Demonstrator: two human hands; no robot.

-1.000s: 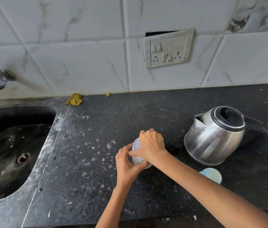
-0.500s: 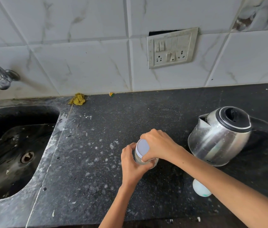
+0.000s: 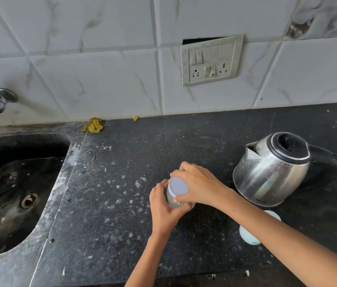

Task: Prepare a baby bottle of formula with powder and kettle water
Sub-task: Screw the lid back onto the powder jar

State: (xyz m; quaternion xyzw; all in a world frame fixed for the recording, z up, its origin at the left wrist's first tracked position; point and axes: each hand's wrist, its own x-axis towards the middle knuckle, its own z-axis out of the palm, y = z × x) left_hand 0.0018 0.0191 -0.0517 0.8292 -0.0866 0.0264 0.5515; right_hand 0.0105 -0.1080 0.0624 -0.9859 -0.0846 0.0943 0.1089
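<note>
While left hand [image 3: 164, 206] wraps the clear jar [image 3: 175, 200] at six o'clock of the dark surface [image 3: 122, 224] and right hand [image 3: 196, 186] pinches its white lid [image 3: 177, 186], hold body firm, twist lid level; kettle [image 3: 271, 168] at three o'clock

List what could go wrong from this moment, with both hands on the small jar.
The right hand grips the white lid while the left hand holds the jar; a sudden release could scatter its contents. The kettle stands close by the right forearm. A pale round object lies under that arm and could get knocked.
</note>
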